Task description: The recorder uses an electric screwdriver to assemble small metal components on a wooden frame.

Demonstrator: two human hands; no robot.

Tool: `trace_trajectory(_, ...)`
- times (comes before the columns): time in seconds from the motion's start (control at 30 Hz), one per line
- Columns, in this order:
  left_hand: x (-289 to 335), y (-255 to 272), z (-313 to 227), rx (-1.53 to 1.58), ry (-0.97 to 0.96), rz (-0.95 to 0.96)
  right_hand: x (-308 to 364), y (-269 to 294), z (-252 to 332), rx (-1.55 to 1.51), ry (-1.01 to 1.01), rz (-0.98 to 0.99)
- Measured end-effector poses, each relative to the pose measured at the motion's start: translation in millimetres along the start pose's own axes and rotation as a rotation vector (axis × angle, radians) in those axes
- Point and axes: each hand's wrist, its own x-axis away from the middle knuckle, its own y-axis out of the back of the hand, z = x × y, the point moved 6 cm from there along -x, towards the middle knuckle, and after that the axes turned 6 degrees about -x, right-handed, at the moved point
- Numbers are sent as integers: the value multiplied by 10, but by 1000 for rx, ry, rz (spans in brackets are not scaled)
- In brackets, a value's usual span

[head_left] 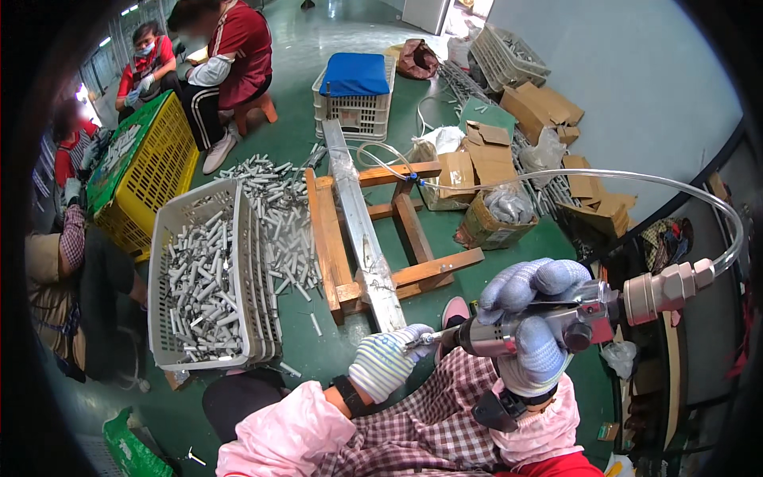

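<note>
My right hand (536,350), in a blue-grey knit glove, is wrapped round an air-powered hand tool (485,338). The tool points left, and a clear hose (735,226) runs from the fitting at its back end. Closed at the tool's tip is my left hand (383,364), in a white, green and blue striped glove, pinching a small metal part (421,340). That part's exact kind is too small to tell. Just beyond the left hand is the near end of a long silvery metal beam (362,226), which lies across a wooden stand (437,269).
Left of the stand, a white crate (161,346) holds many grey cylindrical pieces; more lie in a floor pile (278,215). Several people (238,60) sit around a yellow crate (155,179) at far left. Cardboard boxes (497,222) and a blue-topped crate (354,107) stand beyond.
</note>
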Motion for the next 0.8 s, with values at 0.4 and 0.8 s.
trace_trajectory(0.4, -26, 46, -44, 9, 72, 71, 21, -46, 0, 43, -52, -21)
trace_trajectory(0.8, -38, 127, -123, -79, 10, 58, -66, -154, -72, 301, -137, 140)
